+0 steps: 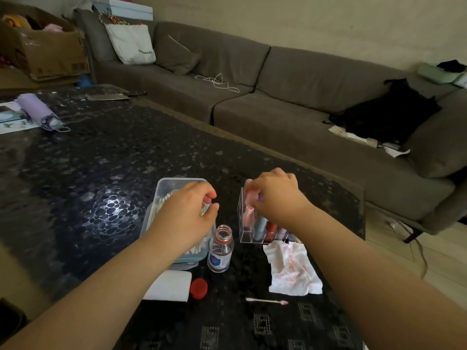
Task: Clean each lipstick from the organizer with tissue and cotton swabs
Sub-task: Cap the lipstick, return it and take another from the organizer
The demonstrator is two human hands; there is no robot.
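Observation:
A clear acrylic organizer (243, 234) stands on the dark table and holds several lipsticks, among them a blue-grey one (260, 228) and a red one (270, 229). My right hand (274, 195) is above its far-left slot, fingers closed on the top of a pink lipstick (247, 216) that stands in that slot. My left hand (187, 213) hovers over the open box of cotton swabs (168, 189). Its thumb and forefinger pinch a thin white swab (203, 205). A crumpled tissue with pink stains (293, 271) lies in front of the organizer.
An open small glass bottle (220, 250) stands between the swab box and the organizer, its red cap (199, 288) nearer me. A used swab (266, 301) and a white tissue pack (171, 286) lie in front. A grey sofa (278, 97) runs behind the table.

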